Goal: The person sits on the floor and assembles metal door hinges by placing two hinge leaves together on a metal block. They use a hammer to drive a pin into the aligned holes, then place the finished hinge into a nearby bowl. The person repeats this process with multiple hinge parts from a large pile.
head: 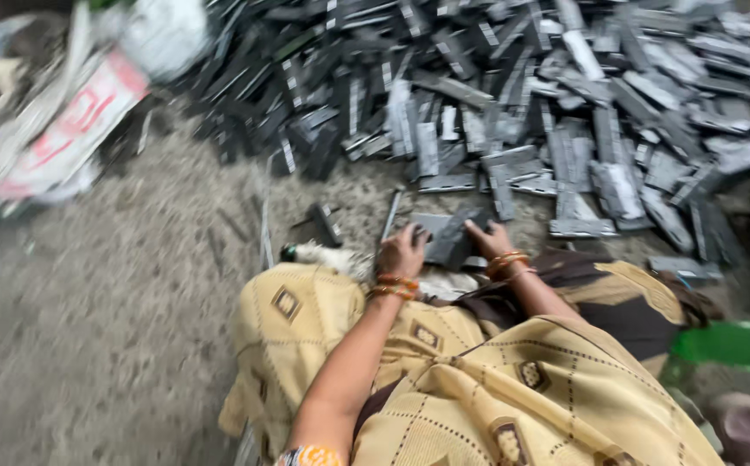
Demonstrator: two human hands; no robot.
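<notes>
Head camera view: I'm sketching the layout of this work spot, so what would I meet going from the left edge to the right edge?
Crumpled white and red sack → small dark piece lying alone on the ground → left hand → flat grey piece under both hands → right hand → green object at the right edge.

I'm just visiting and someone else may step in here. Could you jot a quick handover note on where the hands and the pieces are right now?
Left hand: resting on the near edge of a flat dark grey metal plate on the ground; grip unclear.
Right hand: fingers on the same plate's far side.
Big heap of similar grey flat metal pieces lies just beyond.
A few loose pieces sit apart on the gritty ground.
Done: one plate pulled near the lap.
Left: the heap looks untouched.
</notes>
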